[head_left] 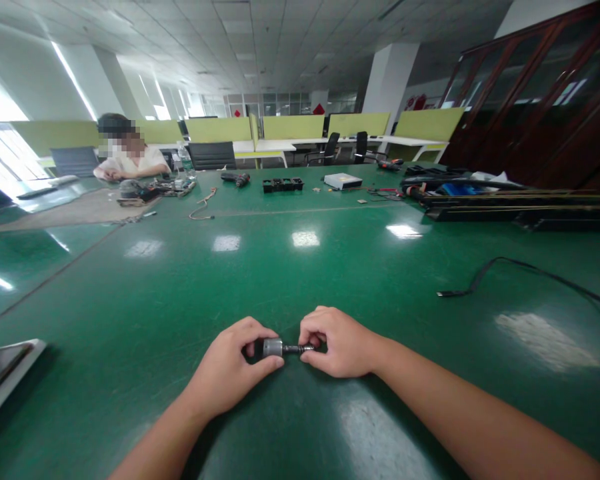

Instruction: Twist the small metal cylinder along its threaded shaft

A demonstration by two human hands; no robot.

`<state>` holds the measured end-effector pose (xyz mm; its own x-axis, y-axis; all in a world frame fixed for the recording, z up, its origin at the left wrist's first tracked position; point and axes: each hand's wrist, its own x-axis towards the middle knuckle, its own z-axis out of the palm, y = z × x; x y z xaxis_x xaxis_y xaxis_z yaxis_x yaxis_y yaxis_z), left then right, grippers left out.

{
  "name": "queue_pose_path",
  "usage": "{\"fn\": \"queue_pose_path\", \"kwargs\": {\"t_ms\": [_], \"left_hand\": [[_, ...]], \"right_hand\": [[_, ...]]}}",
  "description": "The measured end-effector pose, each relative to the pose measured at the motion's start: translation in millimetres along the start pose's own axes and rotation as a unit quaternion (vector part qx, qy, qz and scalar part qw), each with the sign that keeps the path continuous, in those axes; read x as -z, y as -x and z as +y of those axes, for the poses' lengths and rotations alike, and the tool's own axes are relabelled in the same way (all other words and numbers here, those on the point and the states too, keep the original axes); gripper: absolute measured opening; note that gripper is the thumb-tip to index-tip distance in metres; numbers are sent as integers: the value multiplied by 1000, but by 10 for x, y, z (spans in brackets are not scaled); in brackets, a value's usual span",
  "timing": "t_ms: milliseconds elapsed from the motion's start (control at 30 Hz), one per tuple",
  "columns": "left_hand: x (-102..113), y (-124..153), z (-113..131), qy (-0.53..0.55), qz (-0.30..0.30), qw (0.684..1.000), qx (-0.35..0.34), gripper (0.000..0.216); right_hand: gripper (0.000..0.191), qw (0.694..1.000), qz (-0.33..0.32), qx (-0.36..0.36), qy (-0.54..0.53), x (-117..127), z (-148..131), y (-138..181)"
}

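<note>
Low in the middle of the green table [300, 267], my two hands meet around a small grey metal cylinder [273, 347] with a thin dark threaded shaft [298, 349] sticking out to the right. My left hand [230, 370] is closed, pinching the cylinder between thumb and fingers. My right hand [337, 342] is closed too, its fingertips pinched on the far end of the shaft. Whatever sits on the shaft's tip is hidden by my right fingers.
A black cable [505, 270] snakes across the table at right. A flat white-edged tray [5, 377] lies at the left edge. Long dark rails and parts [510, 200] stack at the far right. A seated person [130, 160] works at the far left among tools.
</note>
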<state>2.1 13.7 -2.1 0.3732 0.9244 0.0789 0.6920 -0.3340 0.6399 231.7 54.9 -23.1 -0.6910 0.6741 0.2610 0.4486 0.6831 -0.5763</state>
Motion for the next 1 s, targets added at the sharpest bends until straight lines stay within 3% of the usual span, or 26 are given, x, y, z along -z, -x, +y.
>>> {"fn": "queue_pose_path", "kwargs": {"t_ms": [533, 867, 933, 1000], "left_hand": [[1, 3, -9, 5, 3, 1000, 3, 20], [2, 6, -6, 6, 3, 1000, 5, 19], [-1, 5, -13, 7, 5, 1000, 7, 18], [-4, 2, -19, 9, 5, 1000, 6, 17]], "right_hand": [[4, 993, -67, -54, -82, 180, 138, 54], [2, 995, -54, -54, -71, 148, 103, 30], [6, 996, -35, -43, -72, 111, 47, 14], [27, 996, -19, -19, -84, 60, -19, 3]]}}
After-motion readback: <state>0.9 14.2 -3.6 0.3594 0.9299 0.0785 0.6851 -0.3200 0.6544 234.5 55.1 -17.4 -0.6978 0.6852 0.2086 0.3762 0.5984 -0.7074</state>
